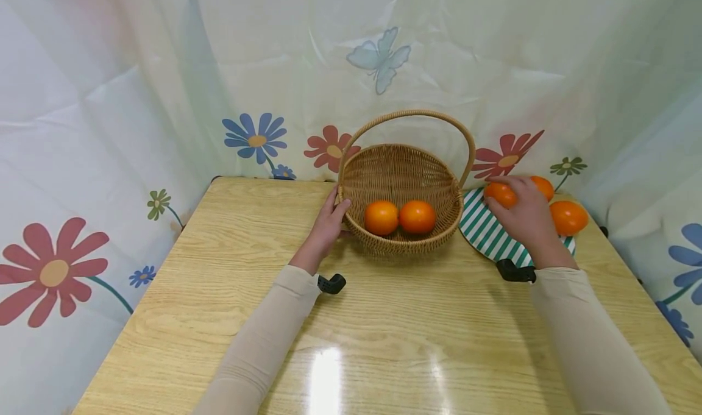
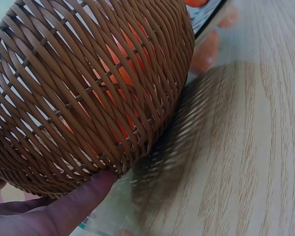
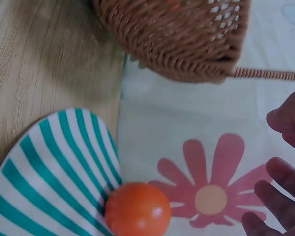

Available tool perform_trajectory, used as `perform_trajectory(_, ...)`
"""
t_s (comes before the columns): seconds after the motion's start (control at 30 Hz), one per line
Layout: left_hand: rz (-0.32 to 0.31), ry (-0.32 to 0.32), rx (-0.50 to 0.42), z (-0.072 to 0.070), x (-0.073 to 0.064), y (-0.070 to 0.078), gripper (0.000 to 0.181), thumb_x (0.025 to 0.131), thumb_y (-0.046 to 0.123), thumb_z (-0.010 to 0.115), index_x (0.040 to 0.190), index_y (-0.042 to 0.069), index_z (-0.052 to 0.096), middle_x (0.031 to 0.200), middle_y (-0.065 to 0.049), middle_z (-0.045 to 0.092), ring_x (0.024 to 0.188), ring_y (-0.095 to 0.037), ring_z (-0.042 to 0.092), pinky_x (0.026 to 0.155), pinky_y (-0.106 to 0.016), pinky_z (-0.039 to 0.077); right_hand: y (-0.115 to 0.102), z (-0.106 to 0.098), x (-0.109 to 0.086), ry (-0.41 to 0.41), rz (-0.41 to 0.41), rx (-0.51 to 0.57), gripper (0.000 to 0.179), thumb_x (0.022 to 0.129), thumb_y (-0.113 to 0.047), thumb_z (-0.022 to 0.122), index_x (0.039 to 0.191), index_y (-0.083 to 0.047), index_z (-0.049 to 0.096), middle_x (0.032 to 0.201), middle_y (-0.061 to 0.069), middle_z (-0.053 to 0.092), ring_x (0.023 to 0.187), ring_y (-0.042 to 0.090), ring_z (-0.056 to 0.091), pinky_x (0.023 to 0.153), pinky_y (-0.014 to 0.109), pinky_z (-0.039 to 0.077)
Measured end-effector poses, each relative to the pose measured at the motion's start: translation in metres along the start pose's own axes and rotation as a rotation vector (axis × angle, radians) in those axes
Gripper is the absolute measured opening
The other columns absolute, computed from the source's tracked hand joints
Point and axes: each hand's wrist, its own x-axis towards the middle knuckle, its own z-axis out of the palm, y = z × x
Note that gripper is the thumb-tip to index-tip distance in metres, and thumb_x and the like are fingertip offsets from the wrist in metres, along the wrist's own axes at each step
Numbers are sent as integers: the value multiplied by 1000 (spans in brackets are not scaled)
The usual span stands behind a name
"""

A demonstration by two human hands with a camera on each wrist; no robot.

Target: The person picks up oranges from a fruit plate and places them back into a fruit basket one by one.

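Two oranges (image 1: pixel 381 218) sit side by side in the low front of the brown woven basket (image 1: pixel 395 245), which is on the far part of the wooden tabletop (image 1: pixel 395 323). The person's left grip (image 1: pixel 327 221) holds the basket by its left side, with the thumb on the edge. Three more oranges (image 1: pixel 569 218) are on the right, at a plate (image 1: pixel 482 229) with green and white stripes. The plate is just beside the basket. The right grip (image 1: pixel 528 211) is wide, with its fingers apart, over the plate and by its left orange. Behind it all hangs a pale curtain (image 1: pixel 307 67) with big flowers and a blue butterfly (image 1: pixel 381 58).
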Motion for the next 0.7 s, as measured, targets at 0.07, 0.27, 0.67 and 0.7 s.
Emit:
perform_trajectory(0.07, 0, 1, -2, 0, 0, 0, 58, 104, 37, 42, 153, 45, 12, 157, -11, 28, 140, -36, 37, 99, -60, 45, 5, 1, 1, 16, 13, 9, 44, 96, -31, 54, 134, -7, 53, 139, 25, 42, 119, 48, 39, 93, 69, 39)
perform_trajectory(0.27, -5, -6, -11, 0, 1, -1, 57, 104, 38, 42, 152, 47, 12, 158, -11, 26, 140, -36, 36, 99, -60, 45, 18, 0, 3, 39, 51, 34, 45, 96, -27, 53, 135, -5, 52, 142, 26, 39, 122, 48, 36, 95, 68, 35)
perform_trajectory(0.67, 6, 0, 3, 0, 0, -1, 58, 105, 36, 41, 154, 44, 11, 158, -12, 26, 139, -37, 38, 98, -61, 45, 38, -1, 9, 35, 148, 3, 56, 98, -38, 49, 145, -7, 43, 148, 27, 30, 127, 51, 30, 101, 71, 31)
perform_trajectory(0.7, 7, 1, 4, 0, 0, -1, 58, 105, 36, 41, 154, 44, 11, 158, -12, 26, 139, -37, 39, 98, -61, 45, 39, -2, 9, 34, 152, 3, 56, 98, -38, 48, 145, -7, 42, 149, 27, 29, 127, 52, 30, 101, 71, 31)
